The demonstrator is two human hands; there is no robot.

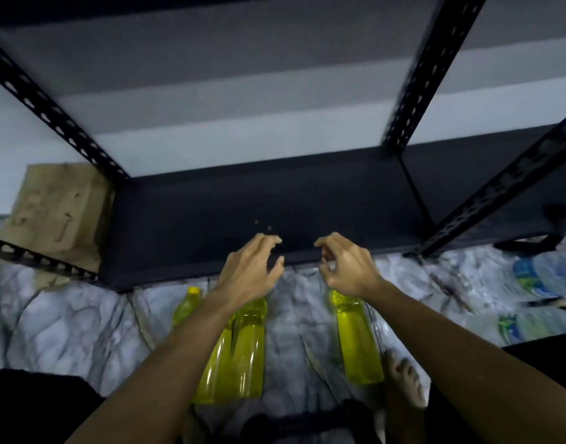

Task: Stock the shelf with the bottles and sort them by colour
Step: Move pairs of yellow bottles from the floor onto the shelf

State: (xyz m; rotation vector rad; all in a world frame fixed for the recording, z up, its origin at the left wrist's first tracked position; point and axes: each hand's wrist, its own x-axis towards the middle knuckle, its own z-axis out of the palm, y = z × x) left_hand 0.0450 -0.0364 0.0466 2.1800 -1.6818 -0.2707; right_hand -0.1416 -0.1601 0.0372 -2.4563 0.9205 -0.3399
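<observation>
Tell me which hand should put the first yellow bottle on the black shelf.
Probably right. The right hand looks curled on the neck of a yellow bottle, beside the shelf edge. The left hand hovers, fingers loose, over another bottle.
</observation>
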